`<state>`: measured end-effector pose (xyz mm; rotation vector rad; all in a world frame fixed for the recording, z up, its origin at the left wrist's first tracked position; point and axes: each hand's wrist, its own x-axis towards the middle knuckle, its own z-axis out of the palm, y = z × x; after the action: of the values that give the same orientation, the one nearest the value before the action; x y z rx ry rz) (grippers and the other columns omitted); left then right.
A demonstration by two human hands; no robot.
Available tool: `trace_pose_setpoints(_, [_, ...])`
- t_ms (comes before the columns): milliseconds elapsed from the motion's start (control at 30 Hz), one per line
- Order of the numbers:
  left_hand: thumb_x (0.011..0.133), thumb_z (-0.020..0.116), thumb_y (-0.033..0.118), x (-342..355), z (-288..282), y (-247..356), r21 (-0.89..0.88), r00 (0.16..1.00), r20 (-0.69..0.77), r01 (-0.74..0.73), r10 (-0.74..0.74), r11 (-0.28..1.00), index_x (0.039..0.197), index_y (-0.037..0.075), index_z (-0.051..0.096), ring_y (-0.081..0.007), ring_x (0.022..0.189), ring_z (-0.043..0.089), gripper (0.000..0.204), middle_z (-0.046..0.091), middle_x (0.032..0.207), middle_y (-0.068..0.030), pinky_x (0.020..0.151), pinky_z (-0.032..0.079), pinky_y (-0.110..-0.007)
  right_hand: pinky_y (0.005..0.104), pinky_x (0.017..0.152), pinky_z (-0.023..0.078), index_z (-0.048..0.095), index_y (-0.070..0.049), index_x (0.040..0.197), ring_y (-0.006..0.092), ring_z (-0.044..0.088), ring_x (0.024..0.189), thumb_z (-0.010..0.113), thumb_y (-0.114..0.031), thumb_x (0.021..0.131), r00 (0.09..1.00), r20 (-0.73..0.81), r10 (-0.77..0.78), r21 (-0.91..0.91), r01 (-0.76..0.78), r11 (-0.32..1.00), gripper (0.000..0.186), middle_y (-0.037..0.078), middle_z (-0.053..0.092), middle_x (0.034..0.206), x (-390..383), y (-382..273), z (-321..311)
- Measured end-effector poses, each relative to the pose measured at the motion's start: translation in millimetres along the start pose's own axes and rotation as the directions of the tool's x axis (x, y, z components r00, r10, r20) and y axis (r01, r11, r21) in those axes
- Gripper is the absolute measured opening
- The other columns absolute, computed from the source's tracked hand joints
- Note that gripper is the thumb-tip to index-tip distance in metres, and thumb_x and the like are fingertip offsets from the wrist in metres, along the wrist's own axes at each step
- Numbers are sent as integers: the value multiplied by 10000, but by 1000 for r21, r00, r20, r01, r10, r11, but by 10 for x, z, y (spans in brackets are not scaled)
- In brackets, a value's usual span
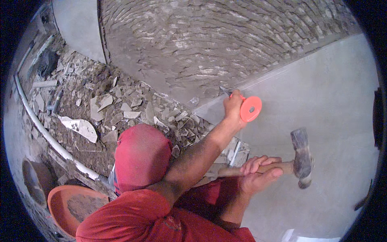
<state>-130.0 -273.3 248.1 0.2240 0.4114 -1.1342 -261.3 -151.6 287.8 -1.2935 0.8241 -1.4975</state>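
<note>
Neither of my own hands shows. A co-worker in a red cap [142,157] and red shirt [133,213] fills the lower middle, bent over. One hand of that person [233,105] is closed around a chisel [250,109] with a round orange guard. Its metal tip points at the edge where grey tile [322,101] meets ridged mortar [201,48]. The co-worker's other hand [260,174] grips the wooden handle of a hammer [302,157]. The hammer's head is held over the smooth tile, apart from the chisel.
Broken tile and rubble [129,109] cover the ground at the left, with a larger white shard [80,128] among them. A white pipe [40,133] curves along the left. An orange basin [60,201] and a dark bucket [38,181] stand at the lower left.
</note>
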Motion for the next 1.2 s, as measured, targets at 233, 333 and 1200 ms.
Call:
trace_pose_setpoints(233, [897,488,167,48,2,7,87,965,178,-208,190,974,744,55,478,-176,564,503,190,483,701,-48,504,477,-387,267,295,353,414,-95,798,105,393,354,431,-525,969,956,105,273,-447,-200,872,464,14,391,494,70,56,-39])
trace_pose_setpoints(333, [898,483,161,89,-13,21,16,999,-38,-10,11,1000,750,55,479,-178,573,513,182,491,716,-49,504,481,-388,268,299,351,409,-95,772,107,391,353,426,-524,972,990,-38,134,-163,-138,977,474,10,391,495,22,31,-60])
trace_pose_setpoints(1200, [883,500,177,-84,-206,206,155,999,43,-19,12,988,729,54,476,-190,520,511,199,495,691,-63,466,498,-406,272,314,342,421,-94,756,106,397,373,417,-468,989,992,123,-14,192,-10,981,441,-6,388,490,-185,260,-160])
